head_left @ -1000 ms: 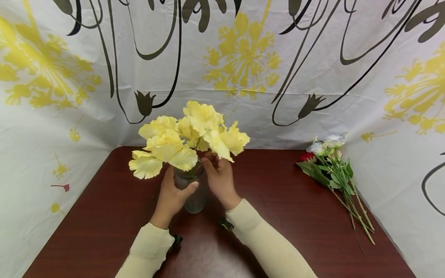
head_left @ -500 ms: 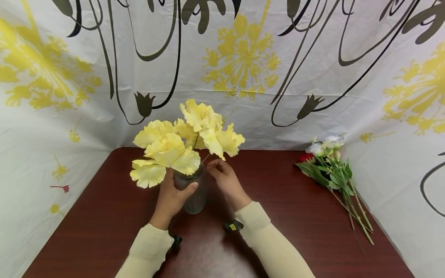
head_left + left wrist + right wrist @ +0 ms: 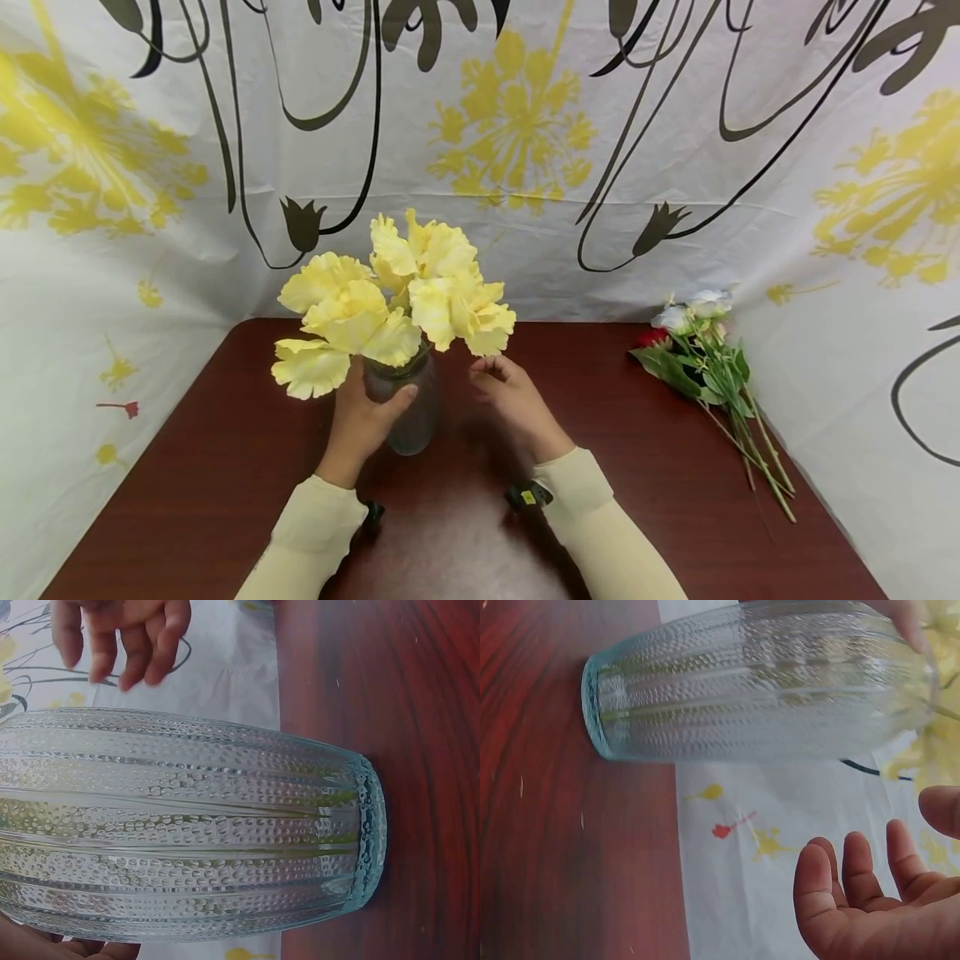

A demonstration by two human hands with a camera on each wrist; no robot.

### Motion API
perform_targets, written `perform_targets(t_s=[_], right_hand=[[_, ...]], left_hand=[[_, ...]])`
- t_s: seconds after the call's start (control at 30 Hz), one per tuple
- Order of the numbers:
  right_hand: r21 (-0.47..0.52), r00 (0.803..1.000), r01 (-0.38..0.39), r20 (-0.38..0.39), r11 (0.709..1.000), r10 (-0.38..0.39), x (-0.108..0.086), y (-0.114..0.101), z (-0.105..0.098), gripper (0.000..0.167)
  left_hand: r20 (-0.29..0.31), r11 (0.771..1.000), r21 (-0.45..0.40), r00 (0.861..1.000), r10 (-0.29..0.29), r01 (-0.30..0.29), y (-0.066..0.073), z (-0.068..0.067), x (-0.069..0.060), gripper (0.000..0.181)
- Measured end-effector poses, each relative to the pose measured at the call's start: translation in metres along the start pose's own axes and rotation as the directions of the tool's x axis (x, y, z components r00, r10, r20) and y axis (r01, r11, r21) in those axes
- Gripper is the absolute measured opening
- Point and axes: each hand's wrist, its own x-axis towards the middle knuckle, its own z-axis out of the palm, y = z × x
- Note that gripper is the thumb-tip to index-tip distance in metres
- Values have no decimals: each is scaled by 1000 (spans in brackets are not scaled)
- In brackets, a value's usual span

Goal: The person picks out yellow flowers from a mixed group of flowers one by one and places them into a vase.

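Note:
A ribbed, bumpy clear glass vase (image 3: 412,417) stands upright on the table, several yellow flowers (image 3: 348,321) spreading over its mouth. My left hand (image 3: 360,421) holds the vase by its upper left side, thumb across the front. Green stems show through the glass vase (image 3: 187,825) in the left wrist view. To the right of the vase, apart from it, hovers my right hand (image 3: 521,408) with nothing in it. In the right wrist view the fingers of my right hand (image 3: 877,907) are loosely bent, below the vase (image 3: 742,690).
A loose bunch of flowers (image 3: 712,358), white and red with green leaves, lies on the right side of the dark red-brown table (image 3: 600,383). White cloth (image 3: 487,258) printed with yellow and black plants hangs around the back and sides.
My right hand has let go near the flowers at the vase's mouth and drawn back to the right. The yellow blooms on the right have shifted a little. My left hand keeps its hold.

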Motion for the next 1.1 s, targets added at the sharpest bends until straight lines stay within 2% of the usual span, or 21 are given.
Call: perform_targets(t_s=[0.07, 0.17, 0.37, 0.57, 0.67, 0.87, 1.1], right_hand=[[-43, 1000, 2, -2, 999, -2, -3, -2, -7, 21], [-125, 1000, 3, -7, 992, -4, -6, -3, -17, 19], [-223, 1000, -2, -3, 975, 2, -15, 2, -40, 21], [-240, 999, -38, -12, 970, 37, -24, 5, -56, 20], [-247, 999, -44, -8, 968, 43, -27, 5, -62, 21], [-250, 999, -31, -26, 968, 25, -30, 4, -72, 23], [-286, 997, -25, -72, 958, 5, -31, 0, -77, 23]], left_hand=[[3, 1000, 8, 1000, -12, 12, -1, -1, 3, 108], [-4, 1000, 20, 1000, -2, 2, -3, -4, 8, 108], [-46, 999, 20, 999, 26, -25, -8, -14, 17, 106], [-110, 997, 6, 991, 73, -73, -16, -27, 26, 98], [-139, 997, 18, 988, 74, -72, -20, -35, 29, 94], [-201, 995, 35, 974, 100, -95, -27, -47, 35, 88], [-267, 997, 24, 960, 81, -77, -31, -58, 40, 87]])
